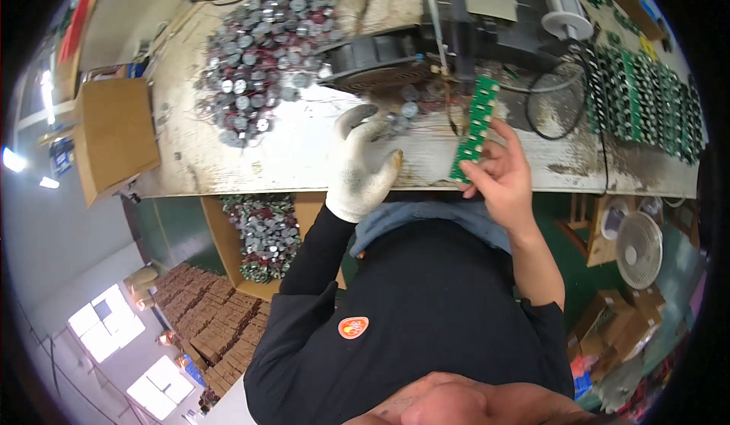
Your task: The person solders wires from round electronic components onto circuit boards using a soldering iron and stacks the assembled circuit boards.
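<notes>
While a heap of small round metal parts (262, 49) lies at ten o'clock on the worn workbench (304, 155), the gloved left hand (363, 163) rests half-curled, holding nothing, and the bare right hand (500, 174) at two o'clock pinches a green circuit strip (475, 127) upright.

The counter (304, 144) was a worn, pale board with scratches and dark stains. On it lay a large heap of small round metal parts with thin wires (262, 45), and beside this heap stood a black fan (376, 60). Further along stood a spool of silver wire (563, 3). Rows of green circuit boards (646, 98) lay near the end of the counter, and a black cable (551, 109) curled next to them.
</notes>
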A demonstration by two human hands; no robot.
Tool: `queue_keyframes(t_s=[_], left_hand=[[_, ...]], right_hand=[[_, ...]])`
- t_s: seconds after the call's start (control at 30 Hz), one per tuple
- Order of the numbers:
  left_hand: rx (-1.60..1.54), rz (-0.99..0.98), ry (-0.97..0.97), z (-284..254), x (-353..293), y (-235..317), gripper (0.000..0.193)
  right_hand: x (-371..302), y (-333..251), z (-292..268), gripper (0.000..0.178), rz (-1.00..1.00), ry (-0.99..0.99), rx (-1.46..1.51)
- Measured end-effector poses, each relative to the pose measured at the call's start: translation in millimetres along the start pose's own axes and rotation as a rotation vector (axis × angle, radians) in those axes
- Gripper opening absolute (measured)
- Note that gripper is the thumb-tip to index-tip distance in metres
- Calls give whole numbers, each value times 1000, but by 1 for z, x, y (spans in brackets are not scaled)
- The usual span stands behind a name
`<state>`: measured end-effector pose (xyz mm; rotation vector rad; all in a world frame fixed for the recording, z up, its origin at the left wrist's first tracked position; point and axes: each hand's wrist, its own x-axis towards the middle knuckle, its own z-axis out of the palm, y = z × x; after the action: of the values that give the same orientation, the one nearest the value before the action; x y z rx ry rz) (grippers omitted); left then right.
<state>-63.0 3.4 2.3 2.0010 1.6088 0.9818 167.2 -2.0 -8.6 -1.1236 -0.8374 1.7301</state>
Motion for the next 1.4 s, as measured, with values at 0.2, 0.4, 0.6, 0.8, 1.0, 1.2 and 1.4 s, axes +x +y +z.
queue_keyframes(t_s=[0.2, 0.4, 0.6, 0.8, 1.0, 1.2, 1.4], left_hand=[[216, -323, 413, -28, -3, -35, 26], [192, -234, 398, -54, 10, -52, 38], [238, -264, 221, -62, 14, -82, 26], [-8, -170, 287, -53, 4, -89, 19], [-601, -407, 402, -46, 5, -57, 20], [-697, -585, 374, -48, -2, -43, 29], [-744, -634, 172, -34, -11, -6, 24]], right_hand=[[3, -6, 3, 63, -12, 5, 5], [3, -4, 6, 64, -27, -5, -2], [3, -3, 4, 64, -38, -12, 5], [2, -5, 5, 64, -37, -28, -6], [2, -3, 4, 64, -34, -27, -6], [2, 0, -1, 64, -20, -26, 13], [1, -1, -1, 70, -13, -45, 15]])
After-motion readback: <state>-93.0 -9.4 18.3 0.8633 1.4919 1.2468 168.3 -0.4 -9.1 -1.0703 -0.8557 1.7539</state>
